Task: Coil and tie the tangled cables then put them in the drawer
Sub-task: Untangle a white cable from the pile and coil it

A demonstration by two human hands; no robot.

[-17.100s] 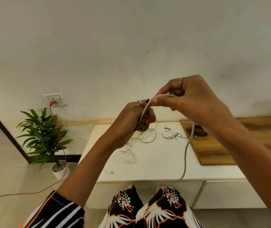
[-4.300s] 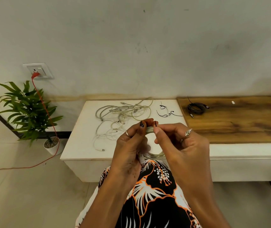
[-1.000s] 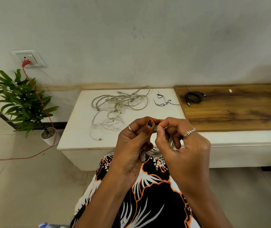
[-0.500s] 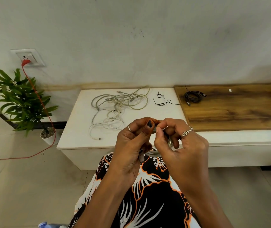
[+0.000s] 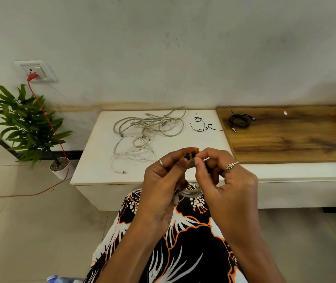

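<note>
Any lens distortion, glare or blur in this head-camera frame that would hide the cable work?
Head view: wide-angle bending curves the white bench edges and wall line; light is soft and even, no glare, only faint shadows. The tangled cables are sharp. The coiled cable shows only below the left hand and right hand, which hide where the fingertips meet.

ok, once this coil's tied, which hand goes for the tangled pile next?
Left, probably. The left hand is nearer the tangled white cables on the white table, up and to its left. The right hand has the pinching grip on the tie around the coiled cable.
</note>
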